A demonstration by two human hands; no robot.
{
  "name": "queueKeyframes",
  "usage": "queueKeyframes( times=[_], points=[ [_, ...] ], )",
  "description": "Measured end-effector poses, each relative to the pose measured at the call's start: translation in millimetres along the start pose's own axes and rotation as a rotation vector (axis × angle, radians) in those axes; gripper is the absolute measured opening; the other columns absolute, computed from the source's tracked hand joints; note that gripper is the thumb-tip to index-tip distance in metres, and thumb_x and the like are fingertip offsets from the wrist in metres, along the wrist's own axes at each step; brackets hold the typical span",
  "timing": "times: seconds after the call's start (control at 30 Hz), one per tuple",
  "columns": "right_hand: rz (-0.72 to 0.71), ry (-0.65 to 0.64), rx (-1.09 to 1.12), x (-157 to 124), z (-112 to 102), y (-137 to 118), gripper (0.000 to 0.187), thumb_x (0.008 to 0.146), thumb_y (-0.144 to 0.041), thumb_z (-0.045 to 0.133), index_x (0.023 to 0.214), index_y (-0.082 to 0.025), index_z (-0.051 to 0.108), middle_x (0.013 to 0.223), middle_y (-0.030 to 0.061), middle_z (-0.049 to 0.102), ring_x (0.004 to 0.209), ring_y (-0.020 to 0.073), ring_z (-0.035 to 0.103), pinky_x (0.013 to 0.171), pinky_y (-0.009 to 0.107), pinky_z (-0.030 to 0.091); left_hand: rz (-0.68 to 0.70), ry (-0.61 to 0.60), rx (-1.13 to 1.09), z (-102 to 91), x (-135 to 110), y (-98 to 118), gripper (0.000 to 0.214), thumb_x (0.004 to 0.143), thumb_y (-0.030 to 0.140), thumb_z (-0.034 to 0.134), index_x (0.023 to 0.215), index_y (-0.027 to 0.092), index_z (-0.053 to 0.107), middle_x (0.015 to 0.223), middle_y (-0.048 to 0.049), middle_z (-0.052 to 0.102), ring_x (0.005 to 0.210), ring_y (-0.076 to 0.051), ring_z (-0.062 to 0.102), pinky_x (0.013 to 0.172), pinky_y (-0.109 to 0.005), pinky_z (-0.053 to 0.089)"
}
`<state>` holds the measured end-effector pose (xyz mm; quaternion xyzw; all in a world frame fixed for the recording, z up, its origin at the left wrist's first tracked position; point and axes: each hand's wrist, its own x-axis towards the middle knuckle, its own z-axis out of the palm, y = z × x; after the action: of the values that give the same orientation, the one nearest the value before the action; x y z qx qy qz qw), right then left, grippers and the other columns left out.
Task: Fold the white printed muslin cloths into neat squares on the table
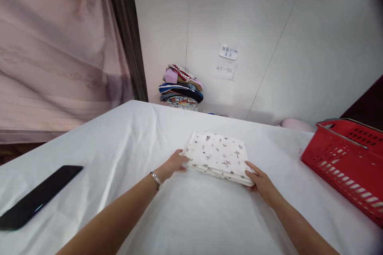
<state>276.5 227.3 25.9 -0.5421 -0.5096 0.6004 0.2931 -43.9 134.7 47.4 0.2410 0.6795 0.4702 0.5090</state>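
A folded white cloth (217,152) with a small print of plants and dark figures lies flat over the white-covered table. My left hand (175,162), with a silver watch or bracelet on its wrist, grips the cloth's near left corner, thumb on top and fingers beneath. At the near right corner, my right hand (259,179) pinches the layers in the same way. Several folded layers show along the near edge, between the two hands. The fingertips under the cloth are partly hidden.
A red plastic basket (344,159) with a metal handle stands at the right. On the left lies a flat black object (40,199). Folded clothes (181,87) are stacked by the back wall, beneath handwritten notes (226,67). A pink curtain (60,48) hangs at left.
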Motion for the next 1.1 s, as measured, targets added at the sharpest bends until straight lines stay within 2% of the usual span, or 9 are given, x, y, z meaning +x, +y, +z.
queueKeyframes(
  times=[0.3, 0.4, 0.5, 0.6, 0.67, 0.8, 0.83, 0.93, 1.1],
  points=[
    [-0.025, -0.091, -0.24, -37.5, -8.3, 23.8, 0.061, 0.072, -0.05, 0.061, 0.128, -0.026, 0.049, 0.06, -0.0034, 0.053, 0.053, 0.0142, 0.051, 0.049, 0.026, 0.045, 0.13, 0.068, 0.102, -11.7, -26.0, -27.1, 0.076, 0.067, 0.025, 0.061, 0.135, 0.013, 0.029, 0.082, -0.0053, 0.06, 0.065, -0.014, 0.056, 0.055, -0.023, 0.047],
    [-0.051, -0.142, -0.499, -38.2, -15.6, 22.9, 0.056, 0.075, -0.05, 0.058, 0.124, -0.025, 0.054, 0.05, -0.004, 0.051, 0.042, 0.0139, 0.048, 0.043, 0.026, 0.04, 0.146, 0.113, 0.153, -11.5, -26.8, -35.8, 0.072, 0.07, 0.026, 0.056, 0.135, 0.013, 0.028, 0.083, -0.0043, 0.058, 0.063, -0.013, 0.054, 0.053, -0.021, 0.045],
    [-0.246, -0.068, -0.876, -30.1, -15.9, -1.7, 0.035, 0.076, -0.047, 0.055, 0.1, -0.027, 0.069, 0.061, 0.0014, 0.063, 0.057, 0.0195, 0.058, 0.054, 0.03, 0.045, 0.147, 0.137, 0.231, -10.0, -20.1, -44.8, 0.068, 0.072, 0.027, 0.051, 0.134, 0.014, 0.027, 0.081, -0.0027, 0.056, 0.063, -0.013, 0.052, 0.05, -0.021, 0.042],
    [-0.512, -0.032, -1.034, -18.9, 13.3, -38.3, 0.038, 0.084, -0.047, 0.041, 0.107, -0.027, 0.065, 0.091, 0.0044, 0.068, 0.084, 0.0241, 0.062, 0.073, 0.036, 0.048, 0.166, 0.174, 0.312, -8.7, -11.4, -53.8, 0.063, 0.074, 0.025, 0.047, 0.134, 0.018, 0.029, 0.08, -0.0011, 0.056, 0.063, -0.012, 0.052, 0.052, -0.021, 0.041],
    [-0.66, -0.154, -1.009, -10.2, 50.9, -57.8, 0.044, 0.088, -0.047, 0.033, 0.12, -0.027, 0.056, 0.113, 0.0048, 0.062, 0.098, 0.0227, 0.059, 0.082, 0.036, 0.047, 0.184, 0.186, 0.339, -8.5, -7.8, -58.3, 0.061, 0.075, 0.025, 0.046, 0.133, 0.019, 0.03, 0.082, -0.0013, 0.056, 0.065, -0.013, 0.053, 0.053, -0.021, 0.041],
    [-0.935, -0.343, -1.088, 21.6, 133.8, -69.5, 0.055, 0.091, -0.048, 0.026, 0.14, -0.023, 0.031, 0.146, 0.0018, 0.03, 0.134, 0.0189, 0.026, 0.109, 0.035, 0.023, 0.185, 0.161, 0.304, -9.6, -7.2, -60.6, 0.061, 0.075, 0.024, 0.046, 0.133, 0.019, 0.029, 0.083, -0.0021, 0.057, 0.068, -0.013, 0.054, 0.052, -0.02, 0.042],
    [-0.932, -0.348, -1.159, 33.6, 149.1, -67.2, 0.058, 0.091, -0.05, 0.026, 0.142, -0.022, 0.027, 0.149, 0.0021, 0.024, 0.137, 0.02, 0.017, 0.111, 0.038, 0.015, 0.178, 0.147, 0.282, -10.1, -7.6, -60.0, 0.062, 0.075, 0.024, 0.046, 0.133, 0.018, 0.028, 0.084, -0.0026, 0.057, 0.068, -0.014, 0.054, 0.05, -0.02, 0.042],
    [-0.671, -0.29, -1.343, 71.7, 173.3, -53.6, 0.069, 0.089, -0.056, 0.019, 0.144, -0.015, 0.018, 0.151, 0.0066, 0.014, 0.139, 0.0227, 0.006, 0.11, 0.044, 0.006, 0.151, 0.11, 0.236, -11.2, -8.0, -57.9, 0.062, 0.075, 0.023, 0.045, 0.134, 0.018, 0.026, 0.089, -0.0046, 0.056, 0.07, -0.014, 0.054, 0.047, -0.02, 0.042],
    [-0.577, -0.315, -1.387, 102.3, 172.6, -44.8, 0.076, 0.087, -0.062, 0.015, 0.145, -0.014, 0.01, 0.152, 0.0049, 0.006, 0.139, 0.0205, 0.002, 0.11, 0.041, 0.003, 0.166, 0.113, 0.268, -12.0, -8.4, -58.5, 0.062, 0.075, 0.023, 0.044, 0.134, 0.017, 0.026, 0.092, -0.0055, 0.056, 0.071, -0.014, 0.055, 0.051, -0.021, 0.043]
  ],
)
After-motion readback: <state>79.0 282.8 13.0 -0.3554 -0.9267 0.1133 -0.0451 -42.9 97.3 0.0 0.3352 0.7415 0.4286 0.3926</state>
